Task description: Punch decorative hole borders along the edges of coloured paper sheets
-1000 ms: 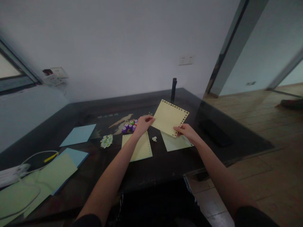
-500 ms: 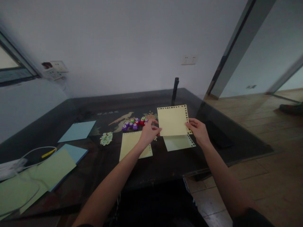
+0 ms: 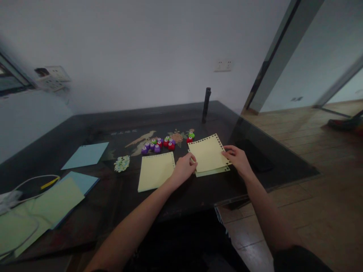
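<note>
Between my hands is a pale yellow sheet of paper (image 3: 209,153) with small shapes punched along its top and right edges. My left hand (image 3: 185,166) pinches its lower left corner, and my right hand (image 3: 237,159) grips its right edge. Beneath it, a pale green sheet (image 3: 212,172) shows along the bottom; I cannot tell whether the two touch everywhere. To the left of my left hand lies another yellow sheet (image 3: 155,172) with a punched border. Behind that sit several small purple, red and green craft punches (image 3: 157,148), with a red one (image 3: 189,140) and a green one (image 3: 191,134) apart.
The dark table (image 3: 119,204) carries a blue sheet (image 3: 85,155), a flowery cutout (image 3: 122,163) and a pile of green paper (image 3: 56,200) with a white cable and yellow pen-like item (image 3: 50,183). A black post (image 3: 206,105) stands at the back; a dark flat object (image 3: 255,155) lies right.
Both hands have lowered the yellow sheet from an upright hold down over the pale green one, tilting it flatter. The lone red and green punches behind it have come into view.
</note>
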`<state>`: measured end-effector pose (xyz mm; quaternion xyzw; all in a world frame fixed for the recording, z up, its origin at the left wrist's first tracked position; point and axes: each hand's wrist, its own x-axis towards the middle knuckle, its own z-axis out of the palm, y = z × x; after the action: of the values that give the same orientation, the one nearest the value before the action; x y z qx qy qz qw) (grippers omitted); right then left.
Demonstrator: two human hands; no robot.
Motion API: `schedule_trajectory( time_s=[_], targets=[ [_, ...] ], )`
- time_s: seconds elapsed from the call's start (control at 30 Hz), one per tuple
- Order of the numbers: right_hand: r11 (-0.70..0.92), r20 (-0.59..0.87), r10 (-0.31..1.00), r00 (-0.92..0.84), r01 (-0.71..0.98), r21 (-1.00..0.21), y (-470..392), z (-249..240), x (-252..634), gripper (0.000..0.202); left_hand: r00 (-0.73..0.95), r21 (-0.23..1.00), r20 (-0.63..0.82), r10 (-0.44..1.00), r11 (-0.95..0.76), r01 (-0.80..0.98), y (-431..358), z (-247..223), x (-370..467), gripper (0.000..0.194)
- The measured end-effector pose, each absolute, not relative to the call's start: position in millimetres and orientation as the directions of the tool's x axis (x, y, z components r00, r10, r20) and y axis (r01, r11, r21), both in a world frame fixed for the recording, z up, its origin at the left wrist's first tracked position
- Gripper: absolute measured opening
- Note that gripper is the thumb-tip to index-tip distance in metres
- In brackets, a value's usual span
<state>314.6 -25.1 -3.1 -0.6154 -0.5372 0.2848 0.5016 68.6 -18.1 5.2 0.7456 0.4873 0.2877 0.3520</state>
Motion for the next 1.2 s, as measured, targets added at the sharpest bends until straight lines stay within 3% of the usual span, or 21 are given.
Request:
schedule_trajectory(
  time_s=[0.4,0.77,1.0,1.2],
  targets=[
    [0.069,0.191,0.965,0.181,0.527,-0.847,-26.1,-8.2,316.5,0.041,0.425,0.774,0.029,0.905,-0.289,0.564,-19.1,1.1,66.2,0.008],
    [0.045,0.166,0.972,0.165,0.564,-0.825,-26.5,-8.0,318.2,0.042,0.457,0.635,0.093,0.885,-0.406,0.657,-24.9,7.0,64.9,0.009],
    [0.043,0.159,0.974,0.161,0.559,-0.828,-26.1,-9.9,319.9,0.041,0.479,0.543,0.169,0.861,-0.487,0.684,-27.6,7.6,65.8,0.016],
    [0.041,0.155,0.976,0.154,0.567,-0.822,-26.0,-9.8,320.9,0.041,0.472,0.543,0.194,0.86,-0.495,0.679,-27.4,3.8,66.2,0.033]
  ],
)
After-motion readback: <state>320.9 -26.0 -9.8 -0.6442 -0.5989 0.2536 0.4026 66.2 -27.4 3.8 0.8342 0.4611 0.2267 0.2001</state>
